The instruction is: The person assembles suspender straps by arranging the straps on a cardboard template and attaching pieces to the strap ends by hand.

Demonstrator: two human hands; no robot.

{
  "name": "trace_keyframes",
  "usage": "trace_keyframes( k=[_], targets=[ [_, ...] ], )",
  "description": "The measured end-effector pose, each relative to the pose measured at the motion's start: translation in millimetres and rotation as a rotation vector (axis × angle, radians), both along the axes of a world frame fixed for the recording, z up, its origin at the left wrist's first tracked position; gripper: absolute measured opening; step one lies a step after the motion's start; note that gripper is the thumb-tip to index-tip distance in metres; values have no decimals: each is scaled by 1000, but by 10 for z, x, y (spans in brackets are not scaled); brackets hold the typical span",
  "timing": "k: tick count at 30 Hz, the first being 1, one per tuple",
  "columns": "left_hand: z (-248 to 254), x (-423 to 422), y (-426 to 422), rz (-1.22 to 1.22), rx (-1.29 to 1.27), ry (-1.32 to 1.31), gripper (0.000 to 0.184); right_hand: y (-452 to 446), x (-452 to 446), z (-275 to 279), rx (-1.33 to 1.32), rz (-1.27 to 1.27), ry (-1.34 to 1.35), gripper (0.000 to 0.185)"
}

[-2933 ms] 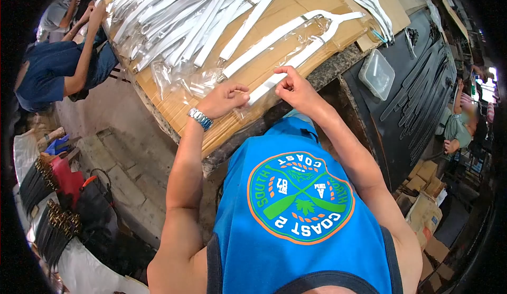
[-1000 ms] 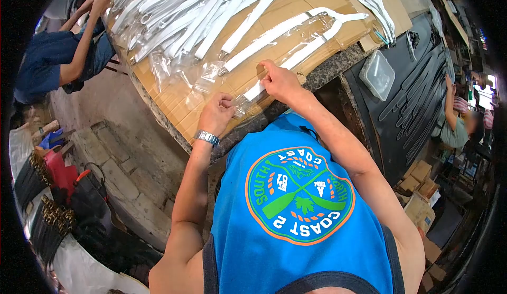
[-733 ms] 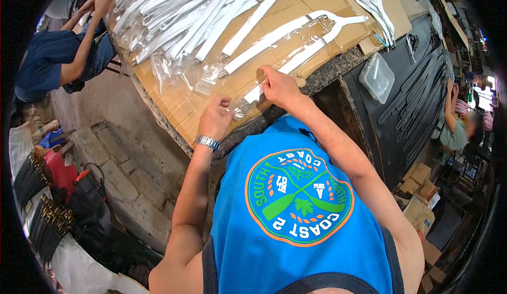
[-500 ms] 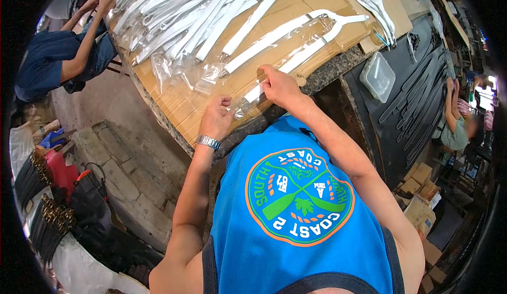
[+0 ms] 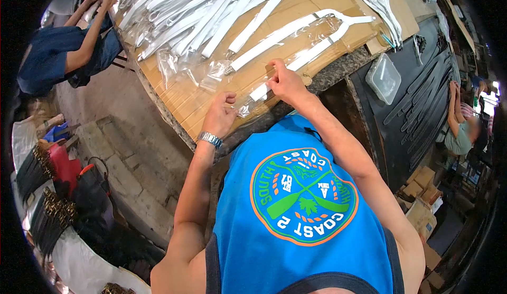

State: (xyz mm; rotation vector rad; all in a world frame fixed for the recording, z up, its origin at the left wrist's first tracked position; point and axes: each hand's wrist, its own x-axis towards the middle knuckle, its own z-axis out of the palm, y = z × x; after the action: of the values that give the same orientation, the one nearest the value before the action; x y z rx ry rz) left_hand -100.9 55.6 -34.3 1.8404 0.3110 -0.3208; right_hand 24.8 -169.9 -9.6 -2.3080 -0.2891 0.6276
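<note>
A white Y-shaped pair of suspenders (image 5: 309,55) with metal clips lies on the cardboard-covered table in front of me. My right hand (image 5: 288,84) pinches one of its straps near the lower end. Around that end is a clear plastic sleeve (image 5: 244,108), crinkled and shiny. My left hand (image 5: 221,115), with a metal watch at the wrist, has its fingers curled at the sleeve's edge, just left of the clip end. The other strap's clip (image 5: 229,71) rests on the cardboard, beyond my hands.
A large pile of white suspenders (image 5: 195,8) covers the table's far side, with loose clear plastic (image 5: 211,77) before it. At right, a lidded plastic box (image 5: 383,79) and black straps (image 5: 417,104) lie on a black surface. A co-worker (image 5: 63,56) is at left, another (image 5: 460,130) far right.
The view has shifted slightly, so the table sits a little farther right. My hands keep nearly the same place at the strap end and its plastic sleeve.
</note>
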Motion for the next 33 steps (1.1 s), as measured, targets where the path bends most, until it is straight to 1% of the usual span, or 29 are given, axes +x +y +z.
trace_keyframes(
  k=[6, 9, 18, 23, 27, 30, 33],
  targets=[
    [16, 4, 19, -26, -24, 12, 52, 4, -5, 25, -6, 12, -25, 46],
    [80, 12, 0, -9, -22, 43, 48, -8, -31, 2, -3, 14, -35, 47],
    [22, 17, 0, 7, 27, 32, 47, -22, -31, -27, 7, 29, -77, 46],
    [-5, 53, 6, 30, -13, 59, 48, -63, 2, -144, 9, 53, -114, 43],
    [77, 88, -21, 38, -32, 82, 50, -93, 14, -99, 14, 82, -155, 43],
    [-57, 83, -12, 45, -83, 54, 50, -102, 13, -117, 12, 72, -179, 43],
    [-33, 91, -21, 39, 0, 99, 50, -99, 14, -111, -9, 67, -167, 43]
  ],
)
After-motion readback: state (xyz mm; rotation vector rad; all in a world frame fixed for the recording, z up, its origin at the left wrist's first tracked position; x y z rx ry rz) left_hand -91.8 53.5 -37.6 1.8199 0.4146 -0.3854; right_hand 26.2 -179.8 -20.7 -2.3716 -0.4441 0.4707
